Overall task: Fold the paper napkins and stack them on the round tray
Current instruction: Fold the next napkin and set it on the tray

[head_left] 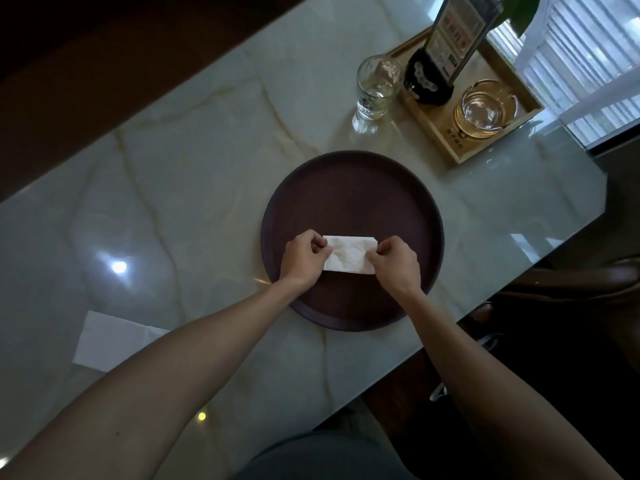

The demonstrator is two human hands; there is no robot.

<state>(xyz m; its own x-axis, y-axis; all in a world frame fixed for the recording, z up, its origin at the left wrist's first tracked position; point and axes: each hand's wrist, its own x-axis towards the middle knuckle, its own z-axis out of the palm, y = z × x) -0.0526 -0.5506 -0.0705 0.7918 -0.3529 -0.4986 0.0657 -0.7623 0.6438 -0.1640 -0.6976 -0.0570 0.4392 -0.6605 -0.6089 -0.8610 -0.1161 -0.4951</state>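
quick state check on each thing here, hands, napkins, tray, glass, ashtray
left hand: pinches folded napkin's left end
right hand: pinches its right end
folded napkin: folded, over the round tray
round tray: flat on table
spare napkin: flat on table, untouched
drinking glass: upright
glass ashtray: in wooden tray

The round tray [353, 188] in front of me is a dark plum brown, plain all over. On it, the folded napkin [348, 254] is white with a faint pale brownish print. Left of the tray and nearer me lies another napkin [110, 341], plain white. Under the tray, the table [194, 174] is pale grey-green marble with thin tan veins. Beyond the tray, the wooden tray [440, 140] is light honey-coloured.
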